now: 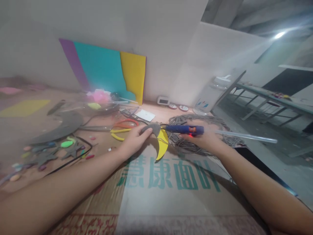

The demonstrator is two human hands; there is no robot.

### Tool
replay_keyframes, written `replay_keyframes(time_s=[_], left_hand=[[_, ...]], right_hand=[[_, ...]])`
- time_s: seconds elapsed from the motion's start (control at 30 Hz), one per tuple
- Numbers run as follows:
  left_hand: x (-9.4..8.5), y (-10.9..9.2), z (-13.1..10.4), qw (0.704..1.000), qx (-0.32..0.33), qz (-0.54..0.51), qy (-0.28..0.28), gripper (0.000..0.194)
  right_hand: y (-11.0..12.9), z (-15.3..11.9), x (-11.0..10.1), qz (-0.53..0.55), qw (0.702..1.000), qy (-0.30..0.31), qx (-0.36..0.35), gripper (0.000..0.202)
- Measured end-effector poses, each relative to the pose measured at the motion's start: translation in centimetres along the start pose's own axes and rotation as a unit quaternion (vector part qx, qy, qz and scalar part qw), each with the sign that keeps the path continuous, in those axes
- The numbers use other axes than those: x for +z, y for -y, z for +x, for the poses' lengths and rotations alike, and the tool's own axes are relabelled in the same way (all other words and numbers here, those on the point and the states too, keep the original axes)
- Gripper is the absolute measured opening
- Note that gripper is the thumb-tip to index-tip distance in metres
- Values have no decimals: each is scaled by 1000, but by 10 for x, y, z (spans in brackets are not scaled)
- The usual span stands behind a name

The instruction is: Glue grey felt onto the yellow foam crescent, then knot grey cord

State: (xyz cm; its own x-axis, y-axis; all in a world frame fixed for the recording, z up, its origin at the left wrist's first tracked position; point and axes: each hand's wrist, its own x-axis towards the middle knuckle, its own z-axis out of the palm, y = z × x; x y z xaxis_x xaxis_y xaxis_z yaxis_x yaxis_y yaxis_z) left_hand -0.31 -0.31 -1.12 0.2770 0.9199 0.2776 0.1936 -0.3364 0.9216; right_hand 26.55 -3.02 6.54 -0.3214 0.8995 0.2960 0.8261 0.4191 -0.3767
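Centrally: one yellow crescent, flat and thin, material not certain (162,143), just above the printed sheet, below and to the right of the left hand's grip. Long axis: runs from the upper end, out by the fingertips, back toward the person; bulge to the right, pointed lower tip bare. A thin line crosses its face. Nearer hand: left.

Adjoining: one dark-grey, curved, felt-like piece (154,128), at the crescent's upper end; whether the two are joined cannot be told. Left hand (137,138): pinched on the grey piece, thumb on top.

To the right: one dark-blue plastic glue gun with an orange part and a lit red spot (183,129), lying crosswise to the crescent, nozzle pointing left at its upper end; contact cannot be told. Right hand (202,138): closed around the gun's grip. One long translucent glue stick (249,135) projects from the rear.

Beneath: one pale sheet printed with green characters (168,202).

Behind the right hand: one coil of thin grey strands (178,120).

Left of the left hand: one pair of orange-handled scissors (126,122); one large dark-grey crescent (67,125); several grey stars (45,158); one bright-green pebble (67,144).
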Motion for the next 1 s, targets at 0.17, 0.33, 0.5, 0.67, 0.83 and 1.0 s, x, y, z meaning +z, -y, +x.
replay_keyframes(time_s=[0.17,0.33,0.5,0.67,0.83,1.0], left_hand=[[2,0,-1,1000,0,8,1,30],[2,0,-1,1000,2,0,3,31],[3,-2,-1,1000,-6,-2,5,33],[6,-6,-1,1000,0,2,20,29],[8,-7,0,1000,5,18,22,30],[8,-7,-1,999,15,18,29,29]], right_hand=[[-1,1,0,10,1000,9,14,30],[-5,2,3,-1,1000,-10,28,33],[-9,3,4,46,996,-46,64,31],[-2,11,-3,92,993,-47,62,34],[17,40,-14,120,989,-74,33,41],[22,90,-13,99,991,-83,45,40]])
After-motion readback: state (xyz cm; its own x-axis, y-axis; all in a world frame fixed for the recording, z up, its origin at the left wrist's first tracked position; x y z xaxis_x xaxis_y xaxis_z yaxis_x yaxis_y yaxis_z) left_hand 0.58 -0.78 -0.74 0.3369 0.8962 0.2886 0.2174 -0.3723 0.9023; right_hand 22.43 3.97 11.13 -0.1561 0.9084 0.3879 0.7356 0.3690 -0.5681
